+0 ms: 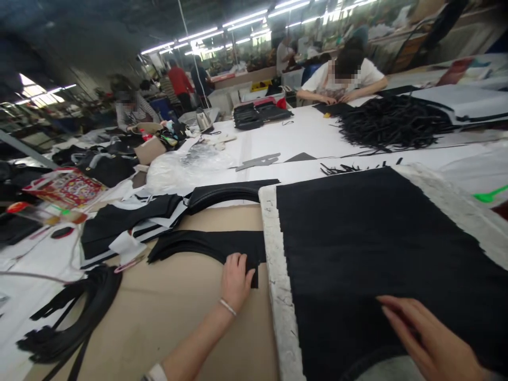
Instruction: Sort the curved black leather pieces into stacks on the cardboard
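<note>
My left hand (237,280) lies at the right end of a stack of curved black strips (206,244), fingers bent down and thumb apart, closed on the black material there. A large black fabric panel (357,233) is spread over a pale, worn board (273,254). Above the panel's lower part hovers my right hand (432,336), fingers stretched out, thumb a little apart, with nothing visible between them. The panel's near edge has a curved cutout.
Tan sheeting (178,317) covers the near table. Black strips (91,301), scissors (129,263), black pieces (127,222) and another curved stack (230,193) lie leftward. Beyond are a strip heap (392,121), a kettle (203,120) and a seated person (345,74).
</note>
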`<state>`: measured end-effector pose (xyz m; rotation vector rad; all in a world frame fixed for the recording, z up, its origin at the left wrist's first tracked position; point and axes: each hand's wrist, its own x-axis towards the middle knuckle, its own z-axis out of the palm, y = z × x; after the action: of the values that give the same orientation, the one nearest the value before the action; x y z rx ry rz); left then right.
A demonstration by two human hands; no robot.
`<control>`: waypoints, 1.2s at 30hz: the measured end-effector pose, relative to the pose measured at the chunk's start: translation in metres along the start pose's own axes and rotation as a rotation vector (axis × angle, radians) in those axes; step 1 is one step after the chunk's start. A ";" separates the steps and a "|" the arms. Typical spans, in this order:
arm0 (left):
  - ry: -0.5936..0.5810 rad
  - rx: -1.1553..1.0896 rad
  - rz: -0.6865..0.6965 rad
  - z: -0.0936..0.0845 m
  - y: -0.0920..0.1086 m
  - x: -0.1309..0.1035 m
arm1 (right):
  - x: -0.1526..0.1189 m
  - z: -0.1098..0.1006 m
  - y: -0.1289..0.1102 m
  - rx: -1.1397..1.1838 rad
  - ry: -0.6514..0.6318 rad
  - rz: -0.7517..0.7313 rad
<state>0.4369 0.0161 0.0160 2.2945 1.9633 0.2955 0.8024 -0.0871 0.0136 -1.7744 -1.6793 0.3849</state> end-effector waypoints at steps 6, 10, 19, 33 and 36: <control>-0.198 0.153 -0.001 -0.001 -0.045 0.042 | -0.012 0.073 -0.124 0.222 -0.293 0.000; -0.243 0.108 0.069 -0.001 -0.059 0.049 | -0.010 0.102 -0.163 0.336 -0.378 0.171; -0.401 -0.095 0.423 -0.019 -0.083 0.048 | 0.015 0.162 -0.220 0.338 -0.324 0.247; -0.500 -0.172 0.537 -0.016 -0.095 0.055 | 0.010 0.197 -0.229 0.245 -0.258 0.319; -0.471 -0.215 0.486 -0.018 -0.092 0.055 | 0.011 0.199 -0.234 0.241 -0.258 0.314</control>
<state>0.3520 0.0844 0.0192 2.3848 1.0954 -0.0062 0.4994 -0.0341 0.0163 -1.8655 -1.4438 0.9505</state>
